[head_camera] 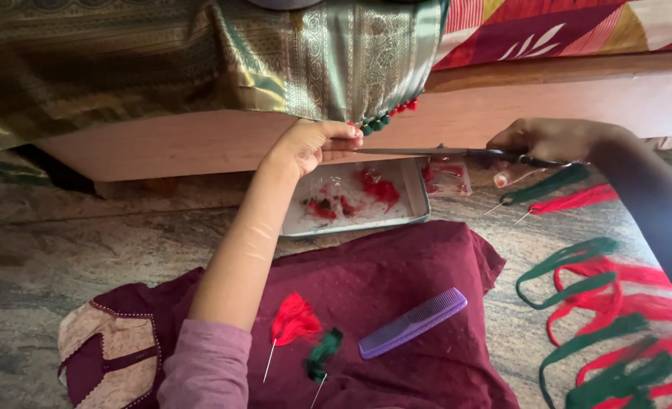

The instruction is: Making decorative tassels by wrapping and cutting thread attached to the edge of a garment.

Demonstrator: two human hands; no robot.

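The left hand (306,144) pinches the green sari edge (366,76) beside finished red and green tassels (387,116); the right hand (544,140) grips scissors (427,151) trimming there. Many thread loops (609,318) on the floor, right, look unused, so much remains.

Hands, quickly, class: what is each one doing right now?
Left hand: closed, pinching the green fabric edge by the beads.
Right hand: closed on the scissors.
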